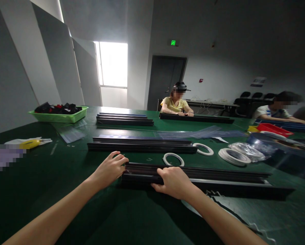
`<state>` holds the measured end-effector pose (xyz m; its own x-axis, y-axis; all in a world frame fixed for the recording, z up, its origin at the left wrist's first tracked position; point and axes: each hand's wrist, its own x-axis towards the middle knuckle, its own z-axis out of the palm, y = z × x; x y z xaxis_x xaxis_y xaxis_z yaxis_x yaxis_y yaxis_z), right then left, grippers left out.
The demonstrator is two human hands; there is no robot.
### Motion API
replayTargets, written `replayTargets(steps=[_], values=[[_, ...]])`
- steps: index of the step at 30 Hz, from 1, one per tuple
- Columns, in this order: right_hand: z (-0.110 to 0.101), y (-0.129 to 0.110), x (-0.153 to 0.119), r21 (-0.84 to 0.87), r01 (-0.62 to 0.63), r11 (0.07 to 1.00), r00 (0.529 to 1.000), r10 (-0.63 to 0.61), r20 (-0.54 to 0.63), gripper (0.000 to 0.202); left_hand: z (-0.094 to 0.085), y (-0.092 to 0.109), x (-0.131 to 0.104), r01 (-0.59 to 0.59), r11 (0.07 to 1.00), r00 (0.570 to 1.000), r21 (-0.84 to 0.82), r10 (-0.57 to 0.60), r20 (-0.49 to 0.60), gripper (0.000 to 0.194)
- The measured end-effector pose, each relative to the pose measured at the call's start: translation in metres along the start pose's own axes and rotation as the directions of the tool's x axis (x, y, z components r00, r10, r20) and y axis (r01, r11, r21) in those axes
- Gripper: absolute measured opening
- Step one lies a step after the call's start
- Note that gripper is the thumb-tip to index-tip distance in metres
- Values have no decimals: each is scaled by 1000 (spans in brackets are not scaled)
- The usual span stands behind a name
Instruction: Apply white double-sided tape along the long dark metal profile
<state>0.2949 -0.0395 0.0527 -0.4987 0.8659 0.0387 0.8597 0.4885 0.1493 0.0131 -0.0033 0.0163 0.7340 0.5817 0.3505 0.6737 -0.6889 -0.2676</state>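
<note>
A long black channel-shaped profile lies across the table in front of me, with more black profile length right behind it. My right hand is closed over the profile left of its middle, thumb at the near side and fingers over the top. At its left end, my left hand has curled fingers pressed against the profile; the fingertips are partly hidden. Just behind the profile lies a white tape roll. Farther back rests another set of black profiles.
Another white tape ring, stacked tape rolls and a plastic-wrapped roll lie right. A green basket of black pieces and a yellow-handled cutter are left. Clear strips lie beyond. Two people sit across the table.
</note>
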Motion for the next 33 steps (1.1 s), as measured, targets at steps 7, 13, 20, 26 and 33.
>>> replayTargets(steps=[7, 13, 20, 26, 33], values=[[-1, 0, 0, 6, -10, 1000, 1000, 10, 3, 49, -3, 2, 1, -1, 1000, 1000, 7, 1, -6, 17], [-4, 0, -1, 29, -3, 1000, 1000, 3, 9, 50, -4, 2, -1, 36, 997, 999, -62, -36, 6, 16], [-4, 1, -1, 41, 17, 999, 1000, -17, 1, 50, -4, 0, -2, 42, 995, 999, -93, -41, 9, 21], [-5, 1, -1, 22, 6, 1000, 1000, -6, 8, 47, 1, -4, -1, 31, 995, 999, -94, -34, -25, 18], [-4, 1, 0, 13, 10, 1000, 1000, -9, -2, 46, 5, -4, 1, 27, 999, 999, -35, -28, -38, 16]])
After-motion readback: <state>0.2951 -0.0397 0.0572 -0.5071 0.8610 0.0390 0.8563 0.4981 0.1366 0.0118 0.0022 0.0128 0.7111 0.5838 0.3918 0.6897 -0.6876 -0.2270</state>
